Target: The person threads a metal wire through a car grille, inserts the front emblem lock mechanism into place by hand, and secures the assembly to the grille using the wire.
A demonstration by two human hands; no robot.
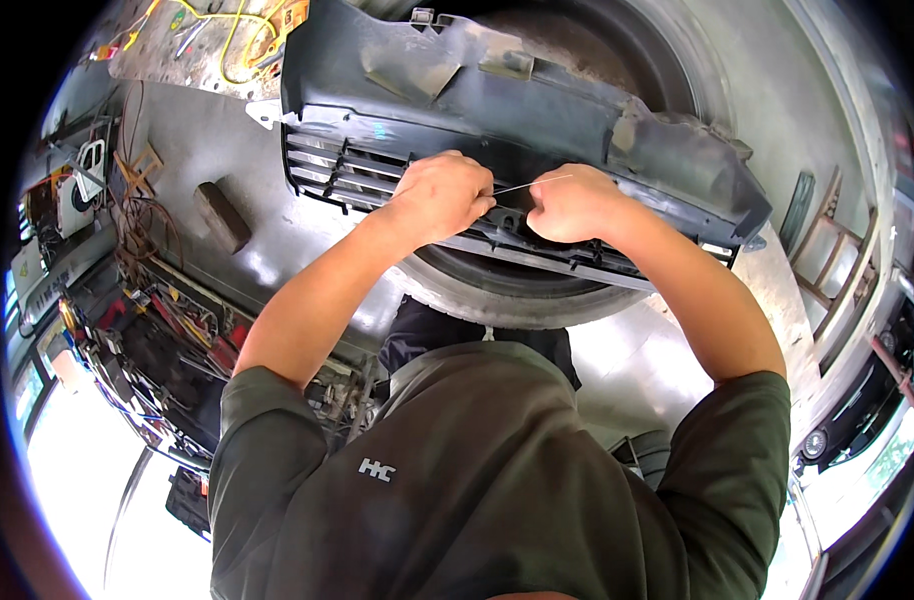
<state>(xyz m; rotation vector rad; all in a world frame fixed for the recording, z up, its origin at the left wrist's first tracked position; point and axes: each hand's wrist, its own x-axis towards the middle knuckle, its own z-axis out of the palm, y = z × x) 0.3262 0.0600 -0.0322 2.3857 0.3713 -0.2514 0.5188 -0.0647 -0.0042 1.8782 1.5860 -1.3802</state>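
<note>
Black plastic grille point(529, 118) lies right at our hands, directly under them and reaching away toward twelve o'clock, where twelve points straight ahead of our chest. Its long axis runs crosswise, tilted a little, from nearly ten o'clock at the left end to nearly four at the right. Our hands sit over its near edge, around the middle of its length. The open slats point(315, 165) stretch off at nine to ten o'clock from our left hand point(442, 198), so that hand is the nearer one to them, while our right hand point(575, 203) is nearer the solid end at about four.

Our left hand pinches a thin wire point(517, 187), which spans the short gap toward three o'clock and crosses the curled fingers of our right hand. That right hand is bent into a loose fist; whether it grips the wire or part of the plastic, we cannot tell.

Beneath the grille we see a large tyre point(537, 314), its pale near rim showing at six o'clock from our hands. Farther out, toward ten to eleven o'clock, a counter point(155, 62) carries a yellow cord point(229, 48). Around nine, a wooden block point(223, 216) lies on the floor point(267, 262), and near three stands a wooden frame point(841, 232) with rungs.
</note>
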